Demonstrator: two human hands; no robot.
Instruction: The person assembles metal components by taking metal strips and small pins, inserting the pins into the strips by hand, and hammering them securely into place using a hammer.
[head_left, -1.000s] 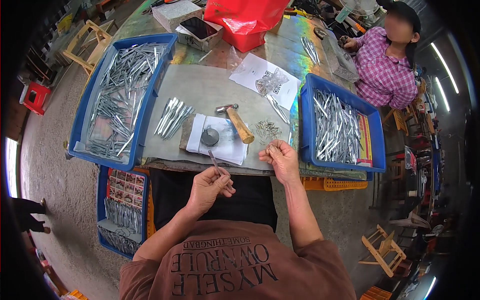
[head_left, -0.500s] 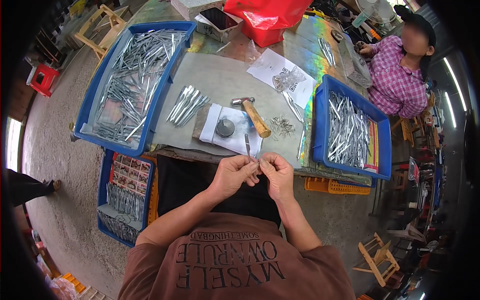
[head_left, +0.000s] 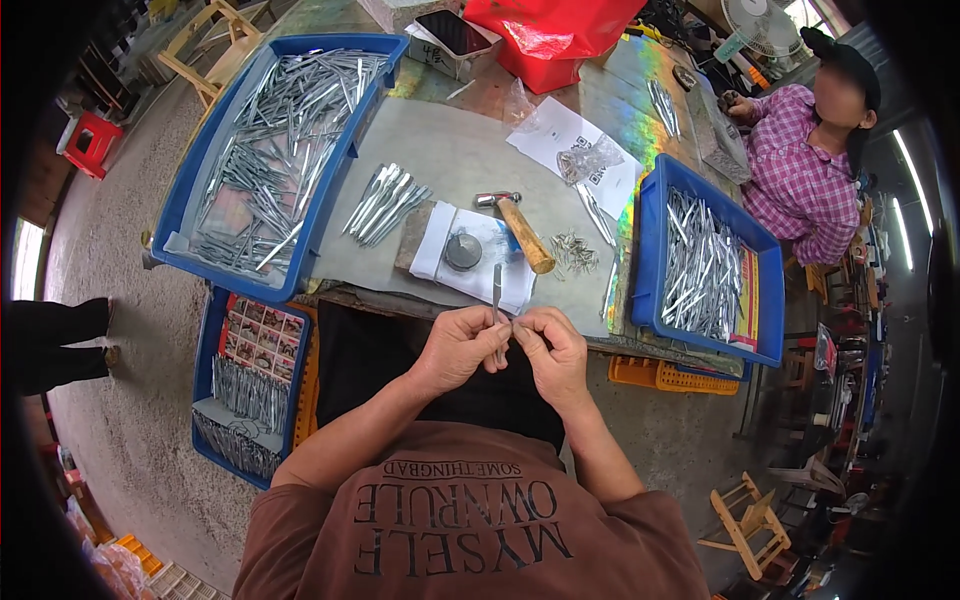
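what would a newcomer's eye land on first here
The bright red bag at the top jumps out first. The left blue tray and right blue tray, both holding silvery metal pieces, follow. In the centre, the left hand grips a slim metal strip beside the right hand.

Brown shirt (head_left: pixel 470 490), short sleeves (head_left: pixel 655 540), dark lettering (head_left: pixel 455 535)

The view looks steeply down from the wearer's head, a little above and behind the work, and faces forward across the desk (head_left: pixel 455 150). The brown shirt (head_left: pixel 470 510) fills the near edge; the left hand (head_left: pixel 462 347) and right hand (head_left: pixel 556 357) lie near the middle, within arm's reach. The fisheye lens bends straight edges and spreads widely, taking in floor (head_left: pixel 150 420) at left and a seated co-worker (head_left: pixel 802 155) at far right.
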